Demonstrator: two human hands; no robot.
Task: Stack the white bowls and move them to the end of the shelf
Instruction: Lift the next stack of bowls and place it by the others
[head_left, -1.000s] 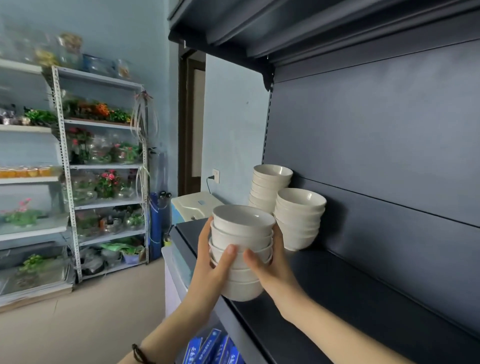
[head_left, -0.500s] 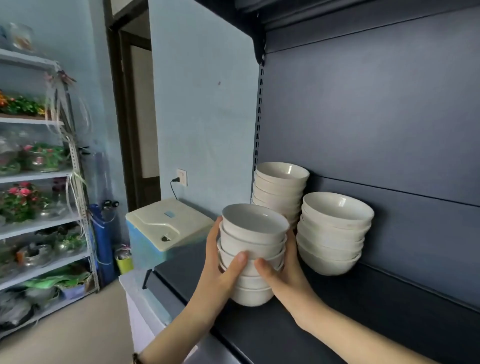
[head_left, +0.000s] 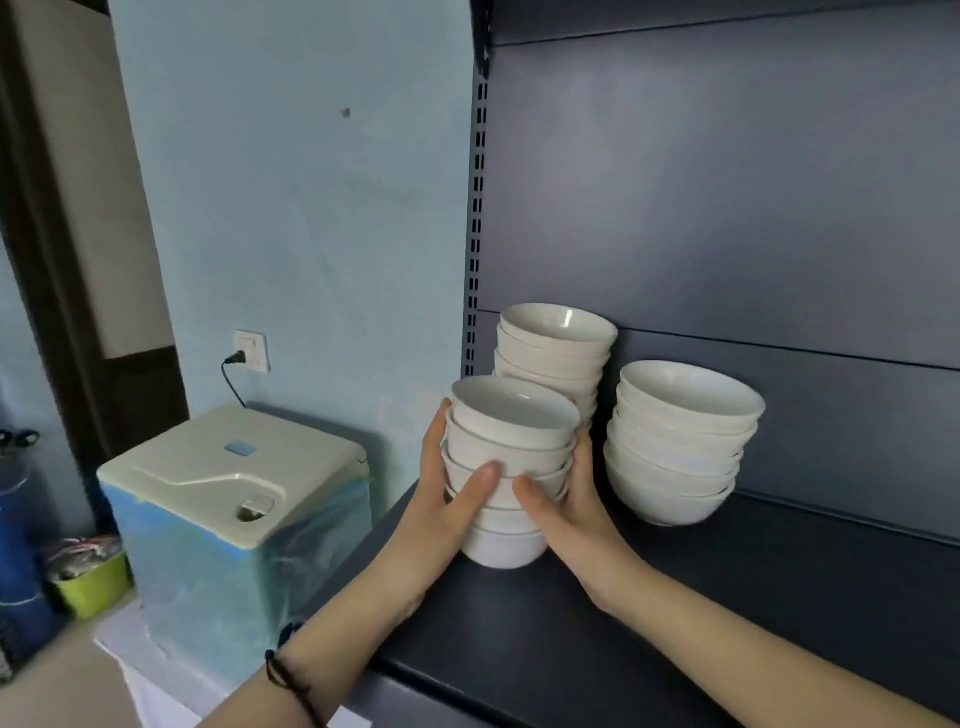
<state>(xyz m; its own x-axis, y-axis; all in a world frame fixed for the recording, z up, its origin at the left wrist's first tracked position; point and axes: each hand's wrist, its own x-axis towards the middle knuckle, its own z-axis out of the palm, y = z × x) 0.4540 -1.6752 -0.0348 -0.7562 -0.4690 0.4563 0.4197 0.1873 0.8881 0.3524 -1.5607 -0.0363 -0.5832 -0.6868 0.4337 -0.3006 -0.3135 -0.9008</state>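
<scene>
The left hand (head_left: 441, 499) and right hand (head_left: 566, 514) clasp a held stack (head_left: 511, 447) of white bowls from either side, fingers (head_left: 435, 431) curled round its walls and both thumbs pressed on its near face. It stands just in front of the tall stack (head_left: 558, 343), its base down at the dark shelf (head_left: 675, 597), though whether they touch cannot be told. A wider stack (head_left: 680, 441) sits just right of the tall stack, and a cream-lidded box (head_left: 228, 483) stands well to its left, off the shelf.
</scene>
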